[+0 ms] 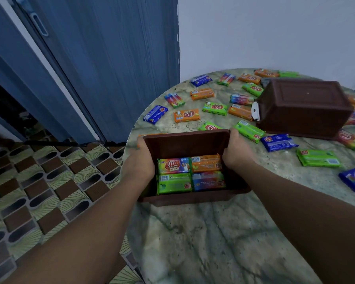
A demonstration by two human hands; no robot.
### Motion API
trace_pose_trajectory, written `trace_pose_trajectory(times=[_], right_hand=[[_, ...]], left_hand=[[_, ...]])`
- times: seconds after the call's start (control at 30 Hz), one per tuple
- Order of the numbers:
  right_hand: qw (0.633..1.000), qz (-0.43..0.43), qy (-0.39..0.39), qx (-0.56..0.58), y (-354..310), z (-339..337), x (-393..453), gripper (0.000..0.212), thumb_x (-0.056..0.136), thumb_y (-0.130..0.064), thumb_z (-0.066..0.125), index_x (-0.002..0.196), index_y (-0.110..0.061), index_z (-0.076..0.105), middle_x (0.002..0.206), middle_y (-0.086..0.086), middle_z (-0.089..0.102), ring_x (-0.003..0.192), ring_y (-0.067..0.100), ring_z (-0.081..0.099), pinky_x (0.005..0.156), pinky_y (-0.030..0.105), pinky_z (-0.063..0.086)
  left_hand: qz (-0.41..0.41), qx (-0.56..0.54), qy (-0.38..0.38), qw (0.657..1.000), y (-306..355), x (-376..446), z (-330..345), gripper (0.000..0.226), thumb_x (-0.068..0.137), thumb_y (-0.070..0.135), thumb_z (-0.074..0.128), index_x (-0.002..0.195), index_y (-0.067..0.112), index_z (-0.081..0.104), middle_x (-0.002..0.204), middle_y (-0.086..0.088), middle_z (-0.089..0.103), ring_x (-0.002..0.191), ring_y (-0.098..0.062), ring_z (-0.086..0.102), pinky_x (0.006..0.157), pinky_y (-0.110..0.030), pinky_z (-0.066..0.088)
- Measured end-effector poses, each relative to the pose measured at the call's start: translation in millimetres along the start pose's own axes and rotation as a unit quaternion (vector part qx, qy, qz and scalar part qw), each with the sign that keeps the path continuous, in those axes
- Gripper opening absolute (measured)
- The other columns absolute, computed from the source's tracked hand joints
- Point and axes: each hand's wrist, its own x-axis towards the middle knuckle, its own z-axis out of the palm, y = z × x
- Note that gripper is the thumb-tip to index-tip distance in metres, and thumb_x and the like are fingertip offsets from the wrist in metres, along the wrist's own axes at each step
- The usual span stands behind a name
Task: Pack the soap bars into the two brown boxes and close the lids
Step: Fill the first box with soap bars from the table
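Soap bars (174,165) fill the near brown box (193,196) in front of me: four show on top, two rows of two, a multicolour and an orange one on the far row, a green and a blue-red one on the near row. Each lies flat with its long axis running left to right.

My left hand (138,163) grips the left side of this box, fingers curled round the far left corner of its raised lid (184,143). My right hand (236,153) grips the right side, fingers wrapped over the lid's far right corner. The lid stands up at the far edge, its inside facing me, and the box sits at the near left edge of the round marble table (213,232), its long axis left to right.

Farther off, loose bars (187,115) lie scattered flat across the table, pointing every which way; I count roughly two dozen in blue, orange, green and multicolour, some cut off at the right edge.

To the right, well apart from my hands, the second brown box (303,107) rests closed, its lid on and a white latch (255,113) on its left end. Its long axis runs left to right, slightly skewed.
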Motion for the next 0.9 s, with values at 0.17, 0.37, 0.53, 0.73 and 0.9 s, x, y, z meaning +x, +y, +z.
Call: trace_pose_trajectory(times=[0.17, 0.37, 0.53, 0.73, 0.9], right_hand=[[0.997, 0.005, 0.005, -0.078, -4, -1, -2, 0.068, 0.092, -0.022, 0.064, 0.151, -0.015, 0.029, 0.142, 0.017, 0.047, 0.13, 0.038, 0.046, 0.102, 0.049, 0.044], [0.99, -0.058, 0.105, -0.07, -21, -3, -4, 0.055, 0.098, -0.045, 0.055, 0.145, -0.019, 0.046, 0.141, 0.015, 0.046, 0.132, 0.037, 0.041, 0.109, 0.048, 0.036], [0.991, -0.123, 0.058, -0.013, -46, -9, 14, 0.043, 0.101, -0.04, 0.051, 0.139, -0.02, 0.053, 0.137, 0.01, 0.052, 0.129, 0.032, 0.046, 0.106, 0.045, 0.04], [0.987, -0.156, 0.021, 0.036, -61, -16, 48, 0.027, 0.1, -0.041, 0.052, 0.114, -0.022, 0.065, 0.115, 0.002, 0.063, 0.107, 0.023, 0.059, 0.089, 0.039, 0.05], [0.989, -0.141, -0.016, 0.039, -71, -6, 66, 0.02, 0.101, -0.036, 0.056, 0.108, -0.021, 0.067, 0.102, -0.002, 0.067, 0.094, 0.019, 0.06, 0.071, 0.029, 0.038]], left_hand=[[-0.004, 0.028, -0.038, 0.999, 1, 1, -3, 0.071, 0.091, 0.026, 0.059, 0.148, 0.018, 0.017, 0.139, -0.022, 0.042, 0.122, -0.041, 0.048, 0.088, -0.054, 0.05], [0.084, 0.056, 0.064, 0.993, 8, 14, -26, 0.049, 0.099, 0.05, 0.044, 0.128, 0.01, 0.046, 0.128, -0.017, 0.042, 0.115, -0.034, 0.041, 0.091, -0.042, 0.041], [0.14, 0.062, 0.037, 0.988, 29, 44, -49, 0.028, 0.102, 0.036, 0.041, 0.115, 0.017, 0.057, 0.113, -0.007, 0.058, 0.102, -0.027, 0.053, 0.073, -0.04, 0.045], [0.116, 0.104, -0.015, 0.988, 44, 86, -63, 0.009, 0.097, 0.021, 0.055, 0.101, 0.027, 0.062, 0.101, 0.0, 0.062, 0.091, -0.02, 0.058, 0.068, -0.037, 0.051], [0.099, 0.077, -0.12, 0.985, 30, 121, -46, 0.016, 0.087, 0.022, 0.073, 0.091, 0.032, 0.061, 0.105, 0.003, 0.062, 0.094, -0.017, 0.059, 0.072, -0.035, 0.052]])
